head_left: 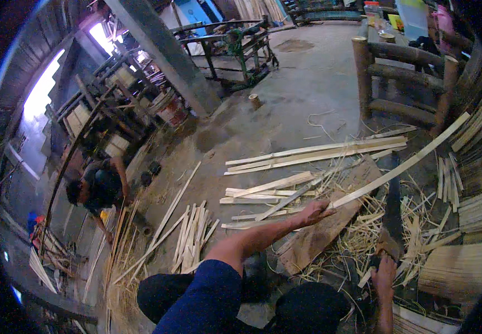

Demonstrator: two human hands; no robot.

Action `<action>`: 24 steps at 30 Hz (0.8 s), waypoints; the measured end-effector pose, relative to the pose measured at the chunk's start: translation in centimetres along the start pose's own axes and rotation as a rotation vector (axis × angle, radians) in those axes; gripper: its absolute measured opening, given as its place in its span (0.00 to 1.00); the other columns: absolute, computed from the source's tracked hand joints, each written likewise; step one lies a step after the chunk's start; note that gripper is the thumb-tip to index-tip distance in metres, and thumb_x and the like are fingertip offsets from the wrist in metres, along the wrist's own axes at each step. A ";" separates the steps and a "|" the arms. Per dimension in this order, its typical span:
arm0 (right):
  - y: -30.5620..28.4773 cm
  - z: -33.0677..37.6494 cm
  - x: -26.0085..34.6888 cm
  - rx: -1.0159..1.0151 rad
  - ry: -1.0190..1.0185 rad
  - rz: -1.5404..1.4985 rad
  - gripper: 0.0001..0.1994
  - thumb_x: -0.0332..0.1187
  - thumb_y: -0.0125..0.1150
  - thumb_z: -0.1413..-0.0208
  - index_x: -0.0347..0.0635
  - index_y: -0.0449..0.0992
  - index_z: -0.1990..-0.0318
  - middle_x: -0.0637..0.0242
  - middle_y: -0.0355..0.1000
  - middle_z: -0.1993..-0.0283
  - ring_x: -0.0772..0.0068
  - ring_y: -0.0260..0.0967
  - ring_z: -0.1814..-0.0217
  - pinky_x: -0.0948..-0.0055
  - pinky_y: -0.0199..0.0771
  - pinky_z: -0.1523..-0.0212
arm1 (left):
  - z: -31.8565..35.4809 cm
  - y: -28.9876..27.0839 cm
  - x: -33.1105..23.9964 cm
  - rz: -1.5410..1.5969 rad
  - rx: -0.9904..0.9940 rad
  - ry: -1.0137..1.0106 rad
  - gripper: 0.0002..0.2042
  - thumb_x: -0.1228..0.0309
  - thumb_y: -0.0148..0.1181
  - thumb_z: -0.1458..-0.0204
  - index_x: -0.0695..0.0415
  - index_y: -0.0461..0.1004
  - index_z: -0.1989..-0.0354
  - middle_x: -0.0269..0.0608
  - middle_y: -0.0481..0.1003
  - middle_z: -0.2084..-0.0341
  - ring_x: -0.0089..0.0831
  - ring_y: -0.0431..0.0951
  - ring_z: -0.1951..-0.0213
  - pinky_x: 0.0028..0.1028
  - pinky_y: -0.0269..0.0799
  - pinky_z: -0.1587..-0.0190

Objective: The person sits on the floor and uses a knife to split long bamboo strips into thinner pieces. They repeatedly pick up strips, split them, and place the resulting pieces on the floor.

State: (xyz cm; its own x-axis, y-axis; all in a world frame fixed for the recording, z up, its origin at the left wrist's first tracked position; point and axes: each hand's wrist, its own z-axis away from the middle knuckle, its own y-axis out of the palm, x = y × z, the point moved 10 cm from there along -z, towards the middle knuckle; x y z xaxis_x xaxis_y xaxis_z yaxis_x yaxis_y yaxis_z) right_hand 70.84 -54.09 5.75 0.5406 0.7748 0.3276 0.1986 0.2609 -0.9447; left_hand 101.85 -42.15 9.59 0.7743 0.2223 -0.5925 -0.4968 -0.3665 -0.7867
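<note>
Left hand: fingers closed around lower end of long bamboo strip, near where it crosses wooden board
Long bamboo strip: pale, flat, narrow; runs from left hand up and to the right, far end raised toward log fence; judged light, stiff along its length yet springy, edges likely sharp and splintery; best held close to the lower end, as now, with the flat faces pinched
Right hand: grip closed on handle of big knife, dark blade pointing up and away, lying just right of the board
Wooden board: worn plank on the floor, tilted, beneath the strip's lower part
Split bamboo slats: several pale lengths laid side by side on concrete floor, beyond the board
Short slats: bundle fanned out on the floor, left of the forearm
Shavings: thin curls heaped about board and knife
Stacked strips: neat layers at right edge
Another person: crouched at far left among long strips, well apart
Machine frame: far back, by grey pillar
</note>
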 end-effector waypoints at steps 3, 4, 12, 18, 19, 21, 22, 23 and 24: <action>-2.7 0.5 -1.8 -0.195 0.218 -0.325 0.24 0.35 0.58 0.50 0.31 0.64 0.48 0.53 0.66 0.57 0.56 0.64 0.55 0.60 0.64 0.52 | -0.1 -1.0 -0.6 0.249 -0.085 0.055 0.18 0.55 0.54 0.46 0.60 0.67 0.62 0.57 0.69 0.78 0.53 0.69 0.76 0.44 0.64 0.72; -2.9 1.2 -3.8 -0.291 0.348 -0.478 0.22 0.37 0.55 0.46 0.31 0.64 0.48 0.56 0.67 0.60 0.60 0.65 0.58 0.63 0.64 0.54 | -0.5 -0.7 -0.3 0.201 -0.106 0.068 0.18 0.55 0.54 0.46 0.60 0.67 0.62 0.57 0.69 0.77 0.52 0.69 0.75 0.43 0.64 0.71; -6.2 13.9 -2.5 -0.832 0.682 -1.203 0.15 0.39 0.52 0.43 0.38 0.67 0.56 0.65 0.64 0.70 0.73 0.61 0.74 0.73 0.60 0.75 | -1.0 2.2 6.8 -0.084 -0.068 -0.034 0.21 0.50 0.57 0.50 0.58 0.72 0.70 0.48 0.68 0.82 0.38 0.68 0.78 0.38 0.63 0.75; -10.2 19.4 -4.8 -0.893 0.573 -1.076 0.14 0.39 0.53 0.47 0.38 0.67 0.59 0.68 0.63 0.72 0.76 0.59 0.75 0.77 0.59 0.76 | -2.2 3.2 4.2 0.438 0.188 -0.321 0.18 0.57 0.45 0.44 0.63 0.70 0.69 0.42 0.70 0.77 0.33 0.69 0.72 0.35 0.66 0.65; -10.8 18.7 -5.2 -0.867 0.529 -1.070 0.14 0.39 0.53 0.47 0.38 0.67 0.60 0.68 0.63 0.72 0.77 0.59 0.75 0.78 0.58 0.76 | -2.2 3.1 3.8 0.427 0.239 -0.317 0.18 0.58 0.44 0.44 0.63 0.69 0.69 0.42 0.70 0.77 0.33 0.70 0.72 0.35 0.66 0.65; -12.0 16.9 -5.4 -0.815 0.434 -1.049 0.14 0.38 0.54 0.48 0.38 0.66 0.61 0.69 0.63 0.73 0.78 0.59 0.75 0.79 0.58 0.76 | -2.1 2.4 2.6 0.396 0.277 -0.313 0.17 0.58 0.43 0.43 0.63 0.68 0.68 0.42 0.69 0.77 0.35 0.70 0.71 0.35 0.66 0.65; -12.7 16.1 -4.9 -0.798 0.385 -1.024 0.14 0.38 0.54 0.49 0.38 0.66 0.61 0.69 0.63 0.73 0.79 0.59 0.76 0.80 0.58 0.77 | -2.0 1.9 2.0 0.380 0.263 -0.317 0.17 0.59 0.43 0.43 0.63 0.67 0.68 0.43 0.69 0.77 0.36 0.71 0.71 0.35 0.66 0.65; -13.1 15.3 -4.3 -0.779 0.342 -1.003 0.13 0.38 0.54 0.49 0.38 0.66 0.62 0.70 0.63 0.73 0.79 0.58 0.76 0.81 0.57 0.77 | -2.0 1.6 1.6 0.366 0.246 -0.321 0.16 0.60 0.42 0.42 0.62 0.67 0.68 0.45 0.69 0.77 0.37 0.71 0.71 0.35 0.66 0.65; -14.1 14.8 -3.0 -0.800 0.309 -0.944 0.15 0.40 0.54 0.49 0.37 0.66 0.61 0.69 0.63 0.73 0.79 0.59 0.76 0.81 0.58 0.77 | -1.7 1.5 1.7 0.325 0.218 -0.344 0.16 0.60 0.42 0.42 0.62 0.67 0.67 0.46 0.70 0.76 0.39 0.71 0.70 0.36 0.66 0.65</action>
State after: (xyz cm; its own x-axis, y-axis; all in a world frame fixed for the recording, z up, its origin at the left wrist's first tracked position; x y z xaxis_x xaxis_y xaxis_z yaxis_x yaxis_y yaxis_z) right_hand 54.32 -51.52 17.93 0.0670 0.2847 0.9563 0.9851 0.1334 -0.1088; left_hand 103.11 -43.88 7.65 0.4114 0.4260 -0.8058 -0.7884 -0.2774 -0.5491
